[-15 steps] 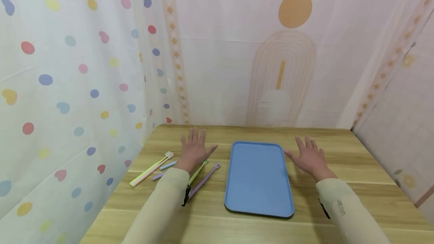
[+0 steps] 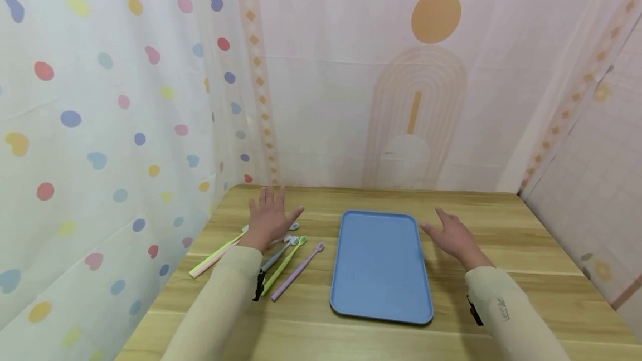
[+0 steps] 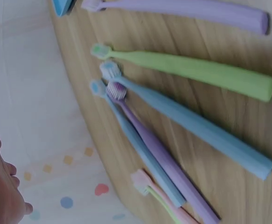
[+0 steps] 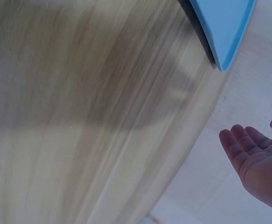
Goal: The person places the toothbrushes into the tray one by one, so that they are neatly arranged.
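Observation:
My left hand (image 2: 267, 220) hovers over the toothbrushes at the left of the table, fingers spread and nothing held. Below it in the left wrist view lie a purple toothbrush (image 3: 191, 11), a green toothbrush (image 3: 196, 70) and a thick blue toothbrush (image 3: 196, 123). A thinner blue toothbrush (image 3: 142, 144) lies along a second purple one (image 3: 161, 156). At the far left, a pale green toothbrush (image 2: 220, 250) and a pink toothbrush (image 2: 213, 261) lie side by side. My right hand (image 2: 455, 240) is held beside the right edge of the blue tray (image 2: 381, 266), empty, fingers loosely extended.
The bare tray lies flat on the wooden table (image 2: 311, 327), between the two hands. Patterned curtains hang behind the table (image 2: 326, 99) and along its left side (image 2: 115, 144). A pale tiled-looking sheet (image 2: 609, 183) borders the right.
My left hand has moved left, uncovering more of the blue and green toothbrushes. The right hand has turned slightly, its fingers now less spread. The tray stays on the table.

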A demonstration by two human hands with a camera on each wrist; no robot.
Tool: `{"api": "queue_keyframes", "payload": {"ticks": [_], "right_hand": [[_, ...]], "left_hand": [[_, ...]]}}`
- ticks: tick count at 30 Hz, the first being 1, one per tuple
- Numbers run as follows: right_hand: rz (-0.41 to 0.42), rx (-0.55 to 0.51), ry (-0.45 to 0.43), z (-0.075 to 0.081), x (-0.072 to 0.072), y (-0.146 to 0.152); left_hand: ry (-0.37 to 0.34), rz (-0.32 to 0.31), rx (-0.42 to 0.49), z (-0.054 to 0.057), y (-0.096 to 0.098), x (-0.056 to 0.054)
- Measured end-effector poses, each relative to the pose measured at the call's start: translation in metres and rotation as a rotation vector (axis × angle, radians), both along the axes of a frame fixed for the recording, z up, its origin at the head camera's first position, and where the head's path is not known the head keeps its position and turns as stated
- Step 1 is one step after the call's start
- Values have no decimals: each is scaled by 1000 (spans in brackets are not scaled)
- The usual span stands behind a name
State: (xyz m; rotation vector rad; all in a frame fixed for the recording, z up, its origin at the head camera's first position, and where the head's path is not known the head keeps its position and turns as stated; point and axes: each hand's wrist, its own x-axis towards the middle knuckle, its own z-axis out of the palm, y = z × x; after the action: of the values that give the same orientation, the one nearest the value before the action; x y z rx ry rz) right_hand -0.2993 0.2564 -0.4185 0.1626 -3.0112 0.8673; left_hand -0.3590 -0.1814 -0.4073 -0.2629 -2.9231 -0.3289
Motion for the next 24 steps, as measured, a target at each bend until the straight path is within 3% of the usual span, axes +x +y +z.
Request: {"api": "queue_keyframes", "payload": {"ticks": [8, 13, 24], "right_hand": [[-13, -103, -43, -1, 3, -3], [-37, -162, -72, -3, 7, -5], [-76, -287, -102, -21, 9, -9]], "left_hand": [[-65, 30, 61, 18, -17, -1], [-68, 29, 108, 28, -32, -2], [-63, 20, 171, 34, -59, -5]]}}
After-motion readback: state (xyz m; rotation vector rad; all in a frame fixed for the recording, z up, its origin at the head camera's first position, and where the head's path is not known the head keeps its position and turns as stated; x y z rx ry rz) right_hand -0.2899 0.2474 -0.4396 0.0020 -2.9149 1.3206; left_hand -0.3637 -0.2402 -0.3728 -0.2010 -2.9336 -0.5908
